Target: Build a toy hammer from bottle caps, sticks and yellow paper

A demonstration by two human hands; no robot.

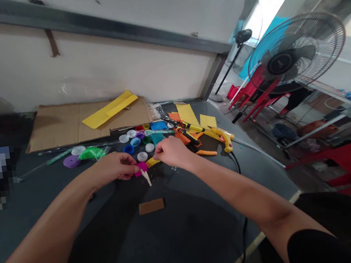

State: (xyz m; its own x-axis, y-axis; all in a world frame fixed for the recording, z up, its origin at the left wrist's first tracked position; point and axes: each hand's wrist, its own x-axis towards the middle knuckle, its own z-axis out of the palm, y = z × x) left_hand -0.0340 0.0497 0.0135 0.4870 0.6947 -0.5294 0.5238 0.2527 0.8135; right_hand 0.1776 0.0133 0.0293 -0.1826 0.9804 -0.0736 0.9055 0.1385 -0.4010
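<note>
Dark table (190, 241), caps (136, 142) lying about, and I'm pinching the pink piece (143, 166) in my left hand (111, 169), yellow strip (152, 162) in my right hand (174, 152)!

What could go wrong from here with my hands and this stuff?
The glue gun's cord runs beneath your right forearm, so a snag might drag the gun. The pale sticks jutting out below the pink piece in your left hand could get knocked. Your right hand might bump the caps close by.
</note>
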